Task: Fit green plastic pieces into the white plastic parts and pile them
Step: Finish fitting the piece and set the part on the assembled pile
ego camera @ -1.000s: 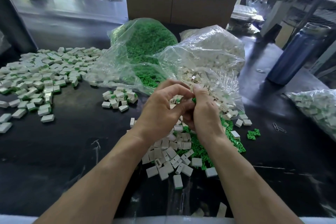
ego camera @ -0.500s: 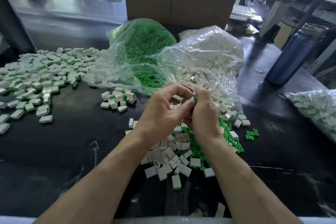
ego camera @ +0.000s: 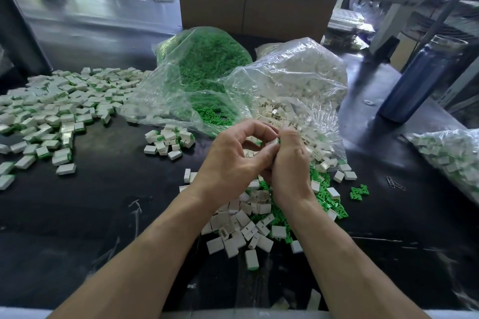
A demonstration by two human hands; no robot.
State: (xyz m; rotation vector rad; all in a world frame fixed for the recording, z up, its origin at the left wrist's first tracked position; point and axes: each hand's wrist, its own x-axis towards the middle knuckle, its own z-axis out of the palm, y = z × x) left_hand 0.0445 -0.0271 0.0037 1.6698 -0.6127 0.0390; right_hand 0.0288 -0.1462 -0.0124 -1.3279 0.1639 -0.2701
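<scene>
Far left of the hands, a broad spread of finished pieces point(ego camera: 54, 109) is seen scattered over the dark counter point(ego camera: 90, 202), white shells showing green edges. Nearer the hands, a small cluster of finished pieces point(ego camera: 168, 141) is lying just left of them. Behind that, the bag of green pieces point(ego camera: 204, 70) is slumped open, and touching it on its right the bag of white parts point(ego camera: 293, 77) is spilling its load toward the hands. Directly under the wrists a loose heap of white parts point(ego camera: 241, 225) is mixed with loose green pieces point(ego camera: 326, 202), partly hidden by both forearms. Right of the hands a blue bottle point(ego camera: 420, 77) is standing upright, two paper clips point(ego camera: 395, 184) are lying on the counter, and another filled bag point(ego camera: 451, 155) is cut by the frame's edge.

Compared with half a second ago, the hands are found in nearly the same spot, still pressed together above the heap.

The left hand point(ego camera: 233, 160) is held knuckles up, its fingers curled into a ring, thumb and forefinger pinching the white part point(ego camera: 272, 143). The right hand point(ego camera: 290, 160) is pressed against it, fingers curled over the same part, a sliver of green piece point(ego camera: 279, 140) showing at its fingertips.
</scene>
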